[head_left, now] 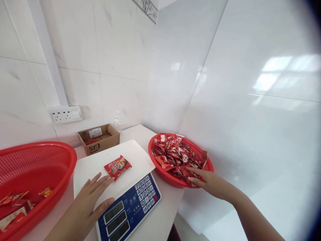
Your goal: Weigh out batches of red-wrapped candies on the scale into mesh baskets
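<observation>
My left hand [91, 201], open with fingers spread, hovers over the white pan of a digital scale [140, 157]. Its fingertips are close to a red snack packet [117, 167] lying on the pan; whether they touch it, I cannot tell. The scale's blue panel has a keypad and dark displays, partly behind my left thumb. On the right, my right hand [203, 177] reaches over the near rim of a red basket [170, 180] heaped with small red snack packets [173, 154]. Its visible fingers are apart, among the nearest packets; the other fingers are hidden.
A large red basket [67, 157] with several packets in the bottom stands at left. Behind the scale are an open cardboard box [102, 144] and a clear plastic bottle [117, 121]. Tiled walls meet behind the white table [163, 207]; a socket panel [65, 114] is on the left wall.
</observation>
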Demonstrator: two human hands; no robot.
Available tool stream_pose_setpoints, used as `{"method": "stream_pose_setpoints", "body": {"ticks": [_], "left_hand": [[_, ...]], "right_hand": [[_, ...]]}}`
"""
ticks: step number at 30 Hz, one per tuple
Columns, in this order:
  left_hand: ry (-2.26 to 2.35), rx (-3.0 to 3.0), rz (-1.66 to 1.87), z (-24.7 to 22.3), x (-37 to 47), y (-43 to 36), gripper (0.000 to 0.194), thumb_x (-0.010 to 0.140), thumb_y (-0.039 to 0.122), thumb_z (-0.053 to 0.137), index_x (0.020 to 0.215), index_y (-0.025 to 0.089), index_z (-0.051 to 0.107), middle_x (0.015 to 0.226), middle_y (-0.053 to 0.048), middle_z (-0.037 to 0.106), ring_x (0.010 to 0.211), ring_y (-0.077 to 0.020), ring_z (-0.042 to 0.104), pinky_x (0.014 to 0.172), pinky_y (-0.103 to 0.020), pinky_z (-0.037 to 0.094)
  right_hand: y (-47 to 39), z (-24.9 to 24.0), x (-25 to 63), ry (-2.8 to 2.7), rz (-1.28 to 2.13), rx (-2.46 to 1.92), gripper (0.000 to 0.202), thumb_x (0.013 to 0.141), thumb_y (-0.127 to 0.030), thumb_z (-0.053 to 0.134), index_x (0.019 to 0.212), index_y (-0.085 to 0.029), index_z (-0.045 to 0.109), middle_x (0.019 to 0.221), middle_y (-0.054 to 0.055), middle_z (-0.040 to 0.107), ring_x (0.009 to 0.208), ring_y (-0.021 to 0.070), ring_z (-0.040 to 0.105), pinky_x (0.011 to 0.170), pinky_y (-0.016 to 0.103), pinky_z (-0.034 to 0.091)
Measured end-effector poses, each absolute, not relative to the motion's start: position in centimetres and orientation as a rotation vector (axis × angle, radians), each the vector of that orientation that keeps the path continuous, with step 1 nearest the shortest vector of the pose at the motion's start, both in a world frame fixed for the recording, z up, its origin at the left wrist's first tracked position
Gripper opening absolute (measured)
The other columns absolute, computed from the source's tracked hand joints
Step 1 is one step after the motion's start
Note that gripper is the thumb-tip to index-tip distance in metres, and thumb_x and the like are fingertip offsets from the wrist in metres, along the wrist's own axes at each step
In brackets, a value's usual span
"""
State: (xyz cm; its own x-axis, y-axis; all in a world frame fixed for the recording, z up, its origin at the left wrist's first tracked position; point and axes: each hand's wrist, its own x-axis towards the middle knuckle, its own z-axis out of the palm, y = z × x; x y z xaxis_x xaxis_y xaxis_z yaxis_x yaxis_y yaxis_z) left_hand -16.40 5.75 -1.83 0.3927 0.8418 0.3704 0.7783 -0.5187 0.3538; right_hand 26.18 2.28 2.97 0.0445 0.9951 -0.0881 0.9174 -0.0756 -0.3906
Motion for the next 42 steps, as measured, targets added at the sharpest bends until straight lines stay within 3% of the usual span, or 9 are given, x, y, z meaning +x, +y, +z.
{"method": "stream_pose_setpoints", "body": {"ticks": [4, 9, 13, 18, 21, 26, 30, 36, 42], "left_hand": [[1.499, 2.513, 0.719, -1.4, -16.1, 5.6, 0.047, 0.083, 0.054, 0.045, 0.122, 0.032, 0.058, 0.128, -0.001, 0.058, 0.125, -0.0292, 0.045, 0.098, -0.048, 0.043], [1.526, 2.505, 0.723, -1.4, -16.5, 5.5, 0.045, 0.083, 0.051, 0.047, 0.122, 0.032, 0.058, 0.129, 0.0, 0.057, 0.126, -0.0272, 0.045, 0.1, -0.045, 0.042], [1.536, 2.497, 0.727, -1.5, -16.7, 5.6, 0.046, 0.083, 0.053, 0.045, 0.122, 0.031, 0.058, 0.129, -0.001, 0.057, 0.126, -0.0278, 0.045, 0.099, -0.047, 0.043], [1.55, 2.509, 0.708, -1.5, -16.9, 5.6, 0.047, 0.083, 0.054, 0.043, 0.123, 0.032, 0.057, 0.129, 0.001, 0.057, 0.125, -0.0269, 0.046, 0.098, -0.044, 0.044], [1.567, 2.499, 0.707, -1.5, -16.9, 5.6, 0.047, 0.083, 0.053, 0.044, 0.123, 0.032, 0.057, 0.129, 0.001, 0.057, 0.125, -0.0272, 0.046, 0.098, -0.044, 0.044], [1.582, 2.471, 0.713, -1.5, -16.9, 5.6, 0.046, 0.082, 0.052, 0.046, 0.121, 0.03, 0.059, 0.13, -0.001, 0.056, 0.125, -0.0286, 0.045, 0.097, -0.046, 0.045], [1.566, 2.478, 0.679, -1.3, -16.9, 5.4, 0.047, 0.083, 0.052, 0.044, 0.122, 0.031, 0.058, 0.13, -0.001, 0.056, 0.125, -0.0297, 0.046, 0.097, -0.048, 0.044], [1.542, 2.531, 0.711, -1.0, -16.9, 5.2, 0.046, 0.085, 0.049, 0.044, 0.125, 0.03, 0.055, 0.131, -0.001, 0.056, 0.125, -0.0269, 0.046, 0.098, -0.043, 0.045], [1.512, 2.561, 0.69, -0.7, -16.9, 5.0, 0.045, 0.086, 0.049, 0.044, 0.127, 0.031, 0.053, 0.132, -0.001, 0.054, 0.126, -0.0259, 0.045, 0.101, -0.043, 0.042]], "right_hand": [[3.8, 2.0, 26.2, -1.928, 0.588, -2.043, 0.049, 0.083, -0.041, 0.048, 0.131, -0.031, 0.049, 0.117, 0.003, 0.064, 0.107, 0.0257, 0.059, 0.091, 0.039, 0.046], [6.9, 0.7, 26.5, -1.965, 0.395, -1.994, 0.056, 0.075, -0.02, 0.052, 0.13, -0.022, 0.049, 0.127, 0.007, 0.057, 0.115, 0.0247, 0.053, 0.096, 0.037, 0.04], [8.3, 0.9, 27.2, -1.908, 0.209, -2.039, 0.051, 0.074, -0.013, 0.046, 0.124, -0.022, 0.054, 0.11, 0.006, 0.066, 0.1, 0.022, 0.061, 0.089, 0.035, 0.045], [8.4, 2.3, 27.8, -1.733, -0.029, -2.082, 0.037, 0.081, -0.02, 0.042, 0.113, -0.018, 0.06, 0.106, 0.008, 0.067, 0.105, 0.0241, 0.058, 0.091, 0.037, 0.043], [8.2, 2.6, 27.7, -1.715, -0.077, -2.138, 0.04, 0.084, -0.023, 0.039, 0.119, -0.017, 0.057, 0.114, 0.009, 0.064, 0.111, 0.0255, 0.055, 0.094, 0.039, 0.042], [9.2, 1.0, 27.2, -1.997, -0.005, -2.107, 0.048, 0.082, -0.027, 0.049, 0.129, -0.018, 0.05, 0.132, 0.01, 0.053, 0.122, 0.0255, 0.047, 0.101, 0.037, 0.036], [10.8, -0.2, 26.6, -2.015, -0.039, -2.198, 0.051, 0.083, -0.018, 0.047, 0.134, -0.018, 0.045, 0.14, 0.014, 0.043, 0.12, 0.0267, 0.049, 0.097, 0.038, 0.039], [11.4, 0.5, 25.9, -1.792, -0.146, -2.286, 0.038, 0.09, -0.022, 0.034, 0.124, -0.016, 0.05, 0.115, 0.013, 0.063, 0.102, 0.0257, 0.061, 0.083, 0.035, 0.044], [11.3, 1.0, 26.3, -1.501, -0.087, -2.315, 0.036, 0.09, -0.033, 0.035, 0.116, -0.015, 0.052, 0.105, 0.015, 0.066, 0.1, 0.0289, 0.061, 0.079, 0.037, 0.045]]}}
